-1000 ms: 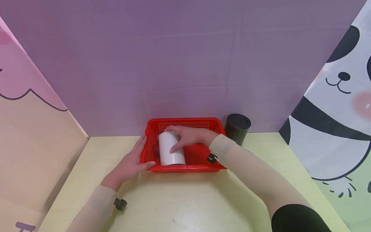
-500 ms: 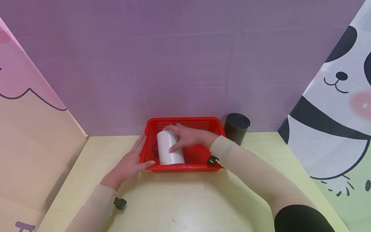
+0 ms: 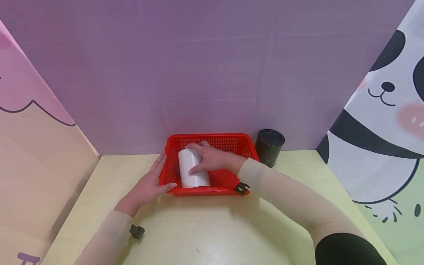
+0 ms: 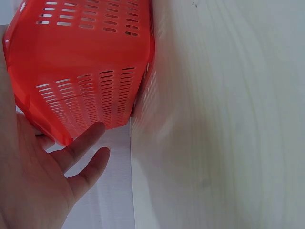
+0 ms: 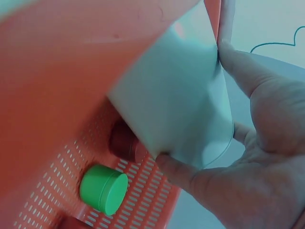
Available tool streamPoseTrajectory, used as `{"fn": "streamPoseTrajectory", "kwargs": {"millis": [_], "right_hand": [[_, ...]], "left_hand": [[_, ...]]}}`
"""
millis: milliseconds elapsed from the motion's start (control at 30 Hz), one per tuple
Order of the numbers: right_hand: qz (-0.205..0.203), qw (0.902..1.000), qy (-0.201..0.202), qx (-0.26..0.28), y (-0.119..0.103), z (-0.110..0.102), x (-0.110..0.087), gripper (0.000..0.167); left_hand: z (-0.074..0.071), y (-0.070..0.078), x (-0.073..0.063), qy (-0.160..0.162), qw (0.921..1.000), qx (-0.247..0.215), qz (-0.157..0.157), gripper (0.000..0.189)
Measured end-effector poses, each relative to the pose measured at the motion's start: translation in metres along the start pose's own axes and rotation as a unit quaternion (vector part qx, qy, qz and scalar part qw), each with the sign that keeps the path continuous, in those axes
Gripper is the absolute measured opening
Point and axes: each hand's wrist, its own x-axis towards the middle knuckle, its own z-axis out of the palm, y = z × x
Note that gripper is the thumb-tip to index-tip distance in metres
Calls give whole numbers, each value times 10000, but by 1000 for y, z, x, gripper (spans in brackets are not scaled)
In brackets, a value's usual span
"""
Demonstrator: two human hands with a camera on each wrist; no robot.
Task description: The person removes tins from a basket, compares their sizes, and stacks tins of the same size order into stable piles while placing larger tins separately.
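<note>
My right hand [image 3: 213, 160] grips a plain white cylinder [image 3: 193, 169] inside the red perforated basket [image 3: 212, 190], thumb on the near side and fingers round its far end. In the right wrist view the white cylinder [image 5: 176, 90] leans at a slant, with thumb and fingers on opposite sides. My left hand [image 3: 149, 187] rests against the basket's left end, thumb over the front rim. From the left wrist view, straight, spread fingers [image 4: 88, 174] lie beside the basket's outer wall [image 4: 86, 52]. The cylinder's lower end is hidden behind the front rim.
A black lidded can [image 3: 269, 149] stands at the basket's right. Inside the basket, a green lidded tub [image 5: 103, 188] and a dark red tub [image 5: 125, 141] show in the right wrist view. A purple backdrop [image 3: 212, 73] rises behind the pale wooden table [image 3: 205, 228].
The white cylinder has edged slightly left in my right hand, and its dark bottom edge has gone out of sight behind the front rim. My left hand stays at the basket.
</note>
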Motion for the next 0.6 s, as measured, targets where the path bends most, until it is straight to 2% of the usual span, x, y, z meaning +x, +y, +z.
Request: {"fn": "streamPoseTrajectory", "kwargs": {"millis": [600], "right_hand": [[225, 9984, 406, 330, -10, 17, -8, 108]], "left_hand": [[0, 0, 0, 8, 10000, 75, 59, 125]]}}
